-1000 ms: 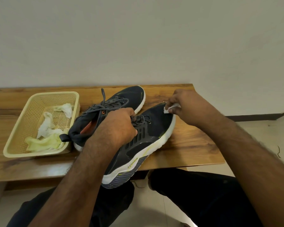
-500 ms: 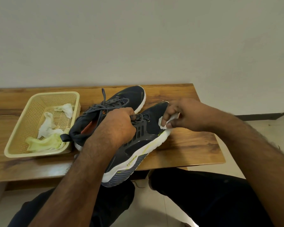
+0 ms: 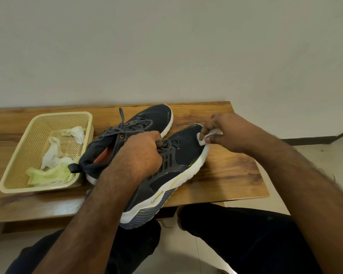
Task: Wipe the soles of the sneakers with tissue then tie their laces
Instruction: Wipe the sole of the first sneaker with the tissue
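Two dark grey sneakers with white soles are on a wooden bench (image 3: pixel 232 171). My left hand (image 3: pixel 139 155) grips the near sneaker (image 3: pixel 178 167) at its laces and tongue; its heel hangs over the bench's front edge. My right hand (image 3: pixel 228 133) pinches a small white tissue (image 3: pixel 206 136) against the toe of that sneaker. The far sneaker (image 3: pixel 147 123) lies behind it, its grey laces loose and untied.
A cream plastic basket (image 3: pixel 20 155) stands at the left on the bench, holding several crumpled white and yellowish tissues (image 3: pixel 53 167). A plain wall rises behind the bench. My dark-trousered knees are below, over a tiled floor.
My right hand with the tissue slid from the toe tip down the sneaker's side, then came back up to the toe. My left hand kept its grip.
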